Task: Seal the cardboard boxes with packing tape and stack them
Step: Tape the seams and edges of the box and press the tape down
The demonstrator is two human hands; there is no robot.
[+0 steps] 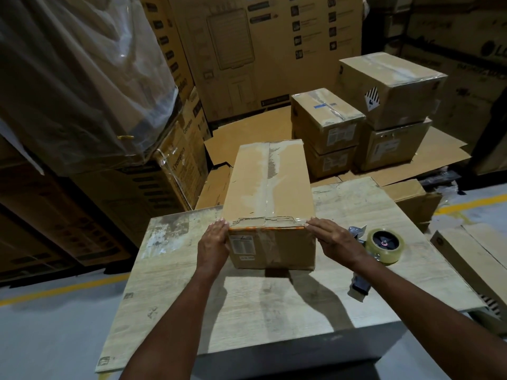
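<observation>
Our left hand and right hand press flat, fingers straight, against the near corners of the taped cardboard box. Squeezed only by flat palms, it could slip or twist on lifting, we judge, or our right wrist could knock the tape dispenser beside it. The cardboard box stands between both hands on the table.

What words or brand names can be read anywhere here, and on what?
"Crompton": sideways on the yellowish carton at left.
"LG": cut by the edge, on the big carton at far right.
White labels on the near box and stacked boxes: too small to read.
Print on the tall carton behind: blurred.
</observation>
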